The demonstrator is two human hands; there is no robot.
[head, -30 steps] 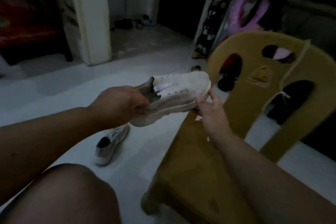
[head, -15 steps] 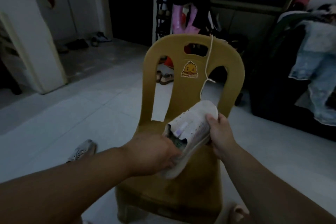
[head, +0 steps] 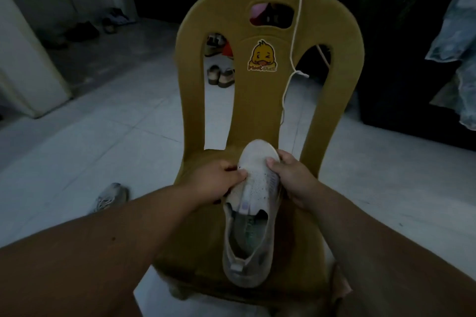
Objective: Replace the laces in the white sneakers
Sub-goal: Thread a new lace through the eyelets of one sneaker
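Both your left hand point(head: 219, 183) and right hand point(head: 291, 177) grip the unlaced white sneaker point(head: 253, 213) by its toe end over the chair point(head: 257, 100) seat, likely steadying it before threading the lace point(head: 293, 41) hanging on the backrest

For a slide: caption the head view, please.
Left hand and right hand grip a white sneaker over a chair; a lace hangs from its backrest.

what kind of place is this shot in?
Most likely a home, perhaps a living room or entryway: tiled floor, shoes left by the far wall, clothes hanging at the right, a plastic chair.
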